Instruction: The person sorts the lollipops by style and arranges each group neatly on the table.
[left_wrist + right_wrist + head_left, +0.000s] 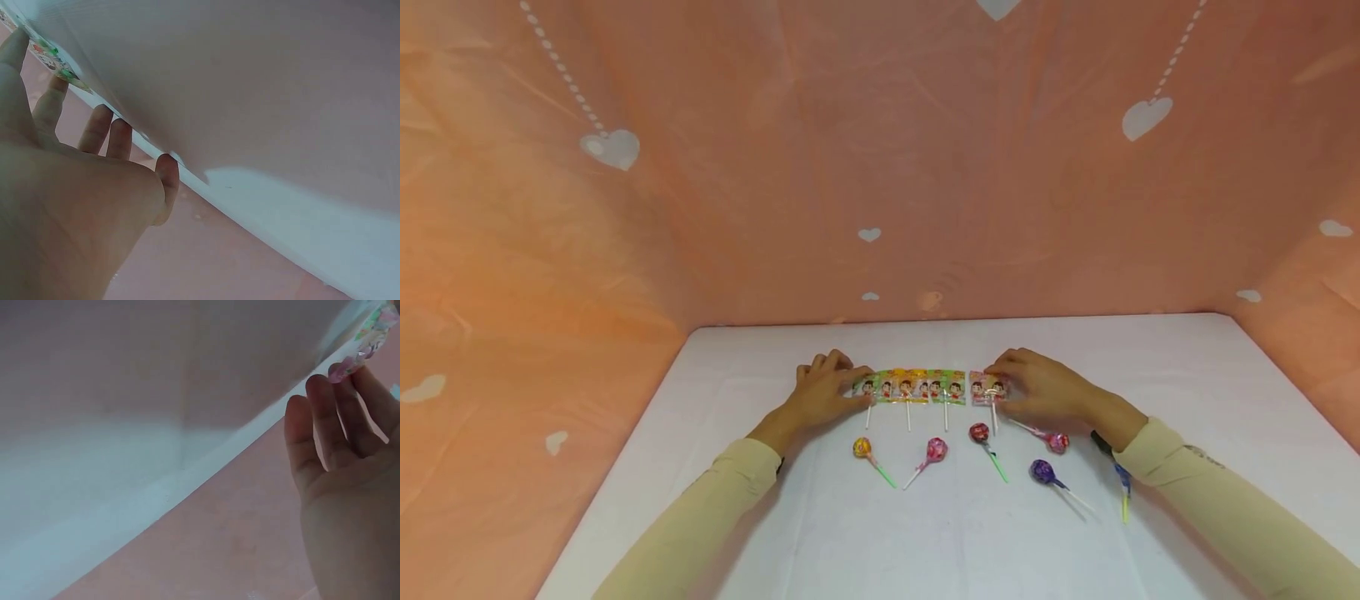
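Observation:
Four-sided flat wrapped lollipops lie in a row in the head view, sticks toward me. At its left end my left hand holds a green-wrapped lollipop between thumb and forefinger. My right hand holds the pink-wrapped lollipop at the right end, a small gap from its neighbour. Between them are an orange-wrapped lollipop and another green one. In the left wrist view the fingertips of my left hand meet a wrapper's edge; in the right wrist view, my right hand touches the pink wrapper.
Nearer me lie round lollipops: yellow, pink, red, purple and another pink one. A blue one is partly under my right forearm. Behind the white table hangs a peach cloth with hearts.

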{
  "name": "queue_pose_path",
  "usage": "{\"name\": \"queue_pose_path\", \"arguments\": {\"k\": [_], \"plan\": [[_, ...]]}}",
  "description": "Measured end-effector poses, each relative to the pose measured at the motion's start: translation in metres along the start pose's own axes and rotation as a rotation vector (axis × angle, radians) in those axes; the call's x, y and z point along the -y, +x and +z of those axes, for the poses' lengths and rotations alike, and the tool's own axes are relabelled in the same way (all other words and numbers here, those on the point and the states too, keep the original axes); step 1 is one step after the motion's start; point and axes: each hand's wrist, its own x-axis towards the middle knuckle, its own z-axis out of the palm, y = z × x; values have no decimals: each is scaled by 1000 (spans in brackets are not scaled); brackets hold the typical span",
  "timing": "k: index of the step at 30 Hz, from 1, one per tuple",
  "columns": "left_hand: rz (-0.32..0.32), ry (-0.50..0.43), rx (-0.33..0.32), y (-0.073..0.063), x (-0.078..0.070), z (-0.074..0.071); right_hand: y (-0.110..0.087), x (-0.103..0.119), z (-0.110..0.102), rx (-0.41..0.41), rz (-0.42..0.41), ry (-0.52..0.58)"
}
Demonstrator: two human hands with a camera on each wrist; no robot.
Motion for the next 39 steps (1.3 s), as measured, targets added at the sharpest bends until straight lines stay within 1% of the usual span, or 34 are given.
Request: {"name": "queue_pose_path", "arguments": {"k": [6, 12, 22, 31, 39], "plan": [[2, 10, -11, 0, -1, -4, 3, 1, 2, -11, -71, -18], [4, 14, -10, 1, 0, -4, 3, 1, 3, -13, -79, -22], [-6, 11, 3, 1, -3, -6, 2, 2, 3, 1, -43, 3], [-2, -8, 0, 2, -1, -1, 1, 4, 1, 26, 7, 23], [-7, -4, 10, 2, -1, 0, 0, 3, 3, 22, -4, 28]]}}
